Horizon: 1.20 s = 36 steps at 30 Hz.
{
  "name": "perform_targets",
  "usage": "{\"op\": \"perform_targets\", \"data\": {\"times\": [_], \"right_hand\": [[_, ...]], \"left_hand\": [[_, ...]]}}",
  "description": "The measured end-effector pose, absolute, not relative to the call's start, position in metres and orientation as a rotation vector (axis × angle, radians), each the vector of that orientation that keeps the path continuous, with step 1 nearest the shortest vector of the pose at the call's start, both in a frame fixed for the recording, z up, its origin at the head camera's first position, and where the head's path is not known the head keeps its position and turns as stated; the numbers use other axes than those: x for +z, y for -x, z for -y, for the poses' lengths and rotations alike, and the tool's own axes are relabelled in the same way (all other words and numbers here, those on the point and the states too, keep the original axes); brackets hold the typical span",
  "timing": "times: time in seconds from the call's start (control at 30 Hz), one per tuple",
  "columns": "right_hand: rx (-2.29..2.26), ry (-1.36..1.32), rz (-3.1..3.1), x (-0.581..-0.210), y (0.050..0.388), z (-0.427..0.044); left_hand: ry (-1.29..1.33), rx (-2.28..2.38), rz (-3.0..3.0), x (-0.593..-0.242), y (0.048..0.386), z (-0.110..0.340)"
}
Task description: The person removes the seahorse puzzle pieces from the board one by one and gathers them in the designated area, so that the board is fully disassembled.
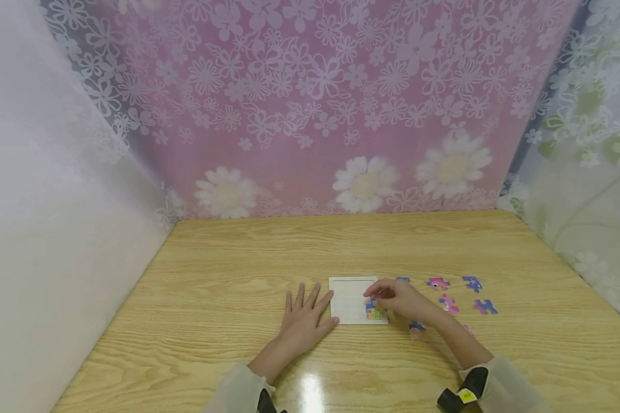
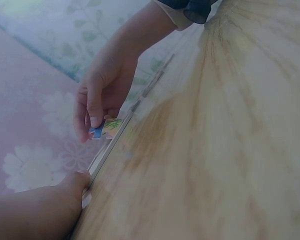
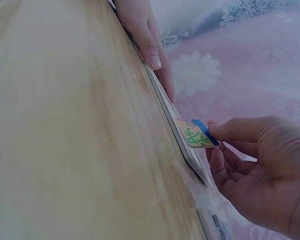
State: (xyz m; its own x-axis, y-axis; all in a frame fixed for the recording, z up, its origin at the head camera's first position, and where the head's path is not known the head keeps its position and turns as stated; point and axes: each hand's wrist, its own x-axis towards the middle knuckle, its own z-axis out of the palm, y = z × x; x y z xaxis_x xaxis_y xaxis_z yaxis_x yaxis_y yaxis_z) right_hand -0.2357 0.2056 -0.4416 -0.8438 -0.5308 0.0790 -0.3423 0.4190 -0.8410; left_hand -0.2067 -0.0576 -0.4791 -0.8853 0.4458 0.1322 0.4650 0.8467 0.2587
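Observation:
A white square puzzle frame (image 1: pixel 348 301) lies on the wooden table. My right hand (image 1: pixel 400 299) pinches a puzzle piece (image 3: pixel 196 136) between thumb and fingers, above the frame's lower right part. Blue, sandy orange and green plant shapes are printed on that piece. In the right wrist view it is tilted, close to the frame's edge. My left hand (image 1: pixel 302 326) lies flat with spread fingers at the frame's left side, thumb and index finger touching its border. From the left wrist, the right hand (image 2: pixel 107 92) and the left thumb (image 2: pixel 77 182) both show beside the frame.
Several loose puzzle pieces lie right of the frame, among them a pink one with an eye (image 1: pixel 438 283), a blue one (image 1: pixel 485 307) and a blue-and-orange one (image 1: pixel 417 330) near the right forearm. A pink flowered curtain (image 1: pixel 299 115) hangs behind the table (image 1: pixel 227 258).

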Motion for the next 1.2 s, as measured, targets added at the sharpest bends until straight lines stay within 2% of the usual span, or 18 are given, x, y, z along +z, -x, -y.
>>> {"op": "perform_targets", "data": {"times": [0.4,0.67,1.2], "right_hand": [[-1.364,0.769,-2.473,-0.444,0.238,-0.206],[-1.368,0.788,-2.479,-0.433,0.232,-0.212],[-1.343,0.770,-2.551,-0.420,0.225,-0.253]], "left_hand": [[0.733,-0.444,2.958,-0.479,0.208,0.057],[0.747,-0.458,2.941,-0.481,0.209,0.055],[0.737,-0.460,2.942,-0.480,0.206,0.057]]}}
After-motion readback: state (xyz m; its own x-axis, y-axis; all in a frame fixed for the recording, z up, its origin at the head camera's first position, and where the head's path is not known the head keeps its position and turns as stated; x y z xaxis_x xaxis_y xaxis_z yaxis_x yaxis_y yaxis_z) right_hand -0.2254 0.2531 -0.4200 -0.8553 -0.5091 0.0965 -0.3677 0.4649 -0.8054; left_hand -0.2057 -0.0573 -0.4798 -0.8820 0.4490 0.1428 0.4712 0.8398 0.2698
